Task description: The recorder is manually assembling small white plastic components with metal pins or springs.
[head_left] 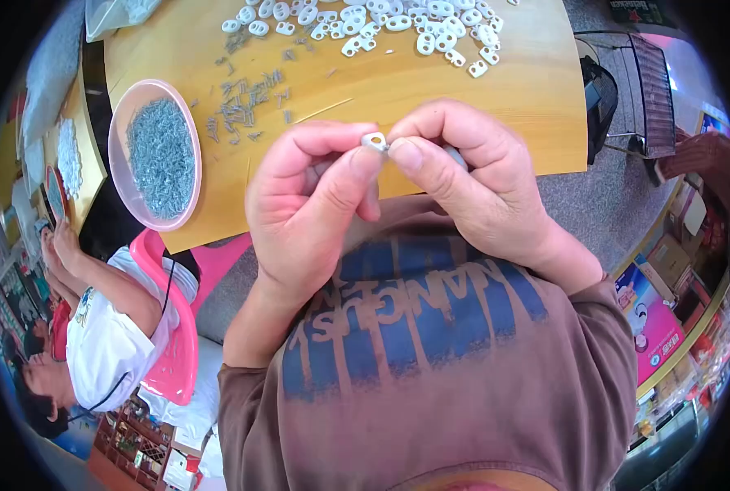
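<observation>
My left hand [312,192] is closed, thumb and forefinger pinching a small white two-hole plastic piece [374,141] that looks like a cord lock. Close against its right side, my right hand [471,168] is also closed, its thumb and forefinger pressed together. Something tiny and greyish shows where the right fingertips meet the piece, too small to name. A pale bit [455,155] shows behind the right thumb, mostly hidden. Both hands are above the near edge of the wooden table [332,90].
Many more white two-hole pieces [397,23] lie at the far side. Small grey springs [246,102] are scattered left of centre, by a pink bowl [119,155] full of them. A thin stick [324,110] lies beyond my hands. Another person [115,327] sits at left near a pink chair [183,352].
</observation>
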`<state>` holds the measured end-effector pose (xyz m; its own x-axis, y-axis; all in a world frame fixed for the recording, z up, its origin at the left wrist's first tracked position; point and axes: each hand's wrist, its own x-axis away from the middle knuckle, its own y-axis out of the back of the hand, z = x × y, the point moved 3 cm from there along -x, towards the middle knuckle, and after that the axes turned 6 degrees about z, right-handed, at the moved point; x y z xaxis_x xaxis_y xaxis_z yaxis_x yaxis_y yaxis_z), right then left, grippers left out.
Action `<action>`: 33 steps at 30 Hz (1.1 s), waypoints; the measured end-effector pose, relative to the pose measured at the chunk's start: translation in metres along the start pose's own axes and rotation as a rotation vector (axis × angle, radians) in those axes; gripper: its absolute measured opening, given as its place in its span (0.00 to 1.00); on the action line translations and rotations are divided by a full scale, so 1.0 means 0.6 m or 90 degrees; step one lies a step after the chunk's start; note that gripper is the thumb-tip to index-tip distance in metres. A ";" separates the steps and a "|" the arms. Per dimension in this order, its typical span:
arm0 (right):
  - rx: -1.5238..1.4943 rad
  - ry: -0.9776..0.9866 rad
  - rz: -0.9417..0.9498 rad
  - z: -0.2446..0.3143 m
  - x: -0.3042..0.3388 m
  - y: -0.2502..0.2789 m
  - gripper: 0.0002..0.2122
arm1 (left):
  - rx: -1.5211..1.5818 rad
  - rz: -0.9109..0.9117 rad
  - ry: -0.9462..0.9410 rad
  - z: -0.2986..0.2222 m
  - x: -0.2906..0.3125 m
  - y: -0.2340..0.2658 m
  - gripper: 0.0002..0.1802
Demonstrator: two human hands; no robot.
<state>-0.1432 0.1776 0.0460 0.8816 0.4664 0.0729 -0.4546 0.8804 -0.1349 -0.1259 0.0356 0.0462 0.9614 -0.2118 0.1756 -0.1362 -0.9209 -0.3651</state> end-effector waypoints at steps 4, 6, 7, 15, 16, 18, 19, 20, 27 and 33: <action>-0.182 -0.126 0.038 0.005 0.008 0.000 0.09 | 0.071 -0.020 0.005 0.000 0.000 0.001 0.08; -0.211 -0.151 0.008 0.002 0.007 0.006 0.10 | 0.080 -0.027 0.003 -0.003 0.001 0.004 0.08; -0.240 -0.176 -0.025 -0.002 0.008 0.011 0.12 | 0.094 -0.024 0.000 -0.004 0.001 0.006 0.08; -0.412 -0.236 -0.097 -0.040 0.026 0.041 0.16 | 0.167 -0.012 0.023 -0.003 0.006 0.004 0.08; -0.427 -0.251 -0.087 -0.038 0.026 0.039 0.16 | 0.175 -0.014 0.026 -0.001 0.007 0.005 0.08; -0.440 -0.263 -0.080 -0.032 0.026 0.037 0.15 | 0.185 -0.012 0.027 0.001 0.008 0.004 0.08; -0.475 -0.261 -0.072 -0.029 0.024 0.035 0.15 | 0.181 -0.007 0.026 0.000 0.009 0.004 0.08; -0.510 -0.259 -0.062 -0.026 0.022 0.032 0.14 | 0.176 -0.002 0.025 -0.002 0.010 0.002 0.08; -0.554 -0.188 -0.045 0.001 0.004 0.013 0.13 | 0.185 -0.008 0.001 -0.022 0.011 -0.002 0.08; -0.555 -0.167 -0.032 0.018 -0.002 0.001 0.12 | 0.152 -0.007 -0.054 -0.034 0.011 -0.005 0.09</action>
<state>-0.1460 0.1782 0.0566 0.7918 0.5278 0.3074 -0.0648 0.5730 -0.8170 -0.1242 0.0300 0.0672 0.9805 -0.1647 0.1068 -0.0751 -0.8175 -0.5710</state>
